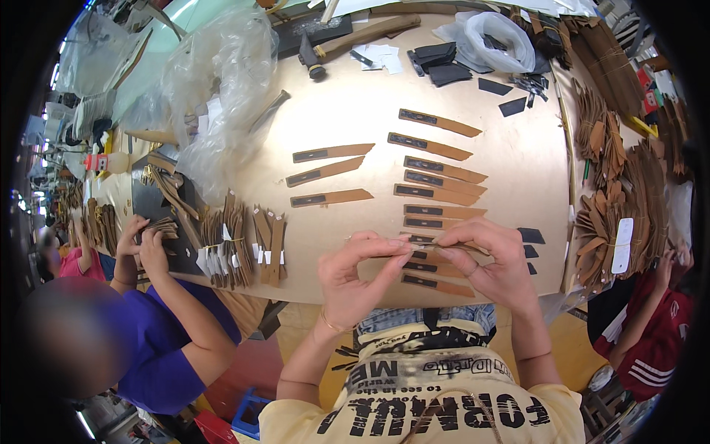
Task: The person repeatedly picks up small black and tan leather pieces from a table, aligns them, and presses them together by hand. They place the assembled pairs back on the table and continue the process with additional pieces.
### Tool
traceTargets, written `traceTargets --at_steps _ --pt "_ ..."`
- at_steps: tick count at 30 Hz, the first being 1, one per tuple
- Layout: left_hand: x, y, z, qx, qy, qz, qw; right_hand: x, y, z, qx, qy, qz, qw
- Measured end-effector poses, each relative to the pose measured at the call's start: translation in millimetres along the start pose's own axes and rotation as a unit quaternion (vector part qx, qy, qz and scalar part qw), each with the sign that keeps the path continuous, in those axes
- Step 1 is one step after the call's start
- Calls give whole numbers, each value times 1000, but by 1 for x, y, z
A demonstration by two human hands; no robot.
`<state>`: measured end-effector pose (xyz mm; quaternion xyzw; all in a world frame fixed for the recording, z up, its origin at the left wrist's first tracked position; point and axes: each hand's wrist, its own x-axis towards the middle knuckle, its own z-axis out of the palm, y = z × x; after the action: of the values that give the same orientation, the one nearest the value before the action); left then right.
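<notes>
A brown leather strip with a black patch (423,240) is held up near the table's front edge. My left hand (361,270) pinches its left end between thumb and fingers. Near its right end, the fingers and thumb of my right hand (494,263) close on the same strip and partly hide it. Beneath and beyond my hands runs a column of similar strips (444,169), each with a black piece at its left end. Three more such strips (333,153) lie farther left. Beside my right hand are small black pieces (531,235).
A hammer (370,35), black pieces (444,72) and a clear plastic roll (503,41) lie at the back. Clear plastic bags (222,81) sit back left. Bundled strips stand left (225,244) and right (606,229). Co-workers in purple (170,355) and red (654,340) flank me.
</notes>
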<state>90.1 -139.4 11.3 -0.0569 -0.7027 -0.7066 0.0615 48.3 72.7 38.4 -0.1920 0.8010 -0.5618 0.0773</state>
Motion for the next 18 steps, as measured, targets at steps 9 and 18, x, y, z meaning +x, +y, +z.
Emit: traceTargets --at_steps 9,18 --pt "5 3 -1 15 -59 48 997 -1 2 -5 24 -23 12 999" --pt "3 7 5 1 -29 -48 998 -1 5 -2 14 -9 2 1000"
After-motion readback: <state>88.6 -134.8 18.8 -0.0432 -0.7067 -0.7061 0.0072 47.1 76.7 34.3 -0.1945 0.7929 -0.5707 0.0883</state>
